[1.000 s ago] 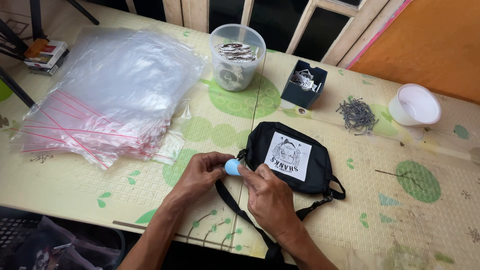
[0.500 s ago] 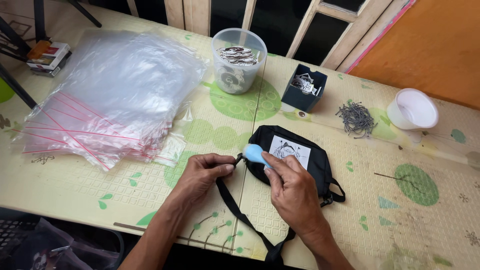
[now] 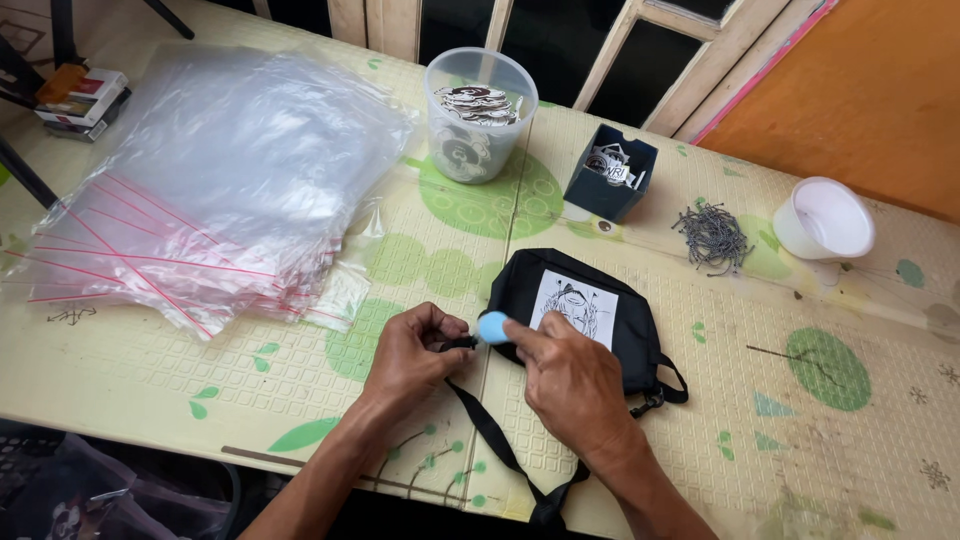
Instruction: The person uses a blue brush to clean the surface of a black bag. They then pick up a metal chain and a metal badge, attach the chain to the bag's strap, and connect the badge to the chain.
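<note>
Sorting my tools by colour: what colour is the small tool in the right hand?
Light blue tool, held by the right hand; head view.

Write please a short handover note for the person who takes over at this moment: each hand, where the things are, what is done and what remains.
Left hand: pinching the strap end at the left edge of the black pouch.
Right hand: holding a small light blue tool against that same spot.
The pouch lies flat on the table, printed patch up, strap trailing over the near edge.
Zip bags lie stacked at the left; the sticker tub, small blue box, pile of pins and white cup stand behind.
Done: pouch laid out. Left: pouch not yet bagged.
</note>
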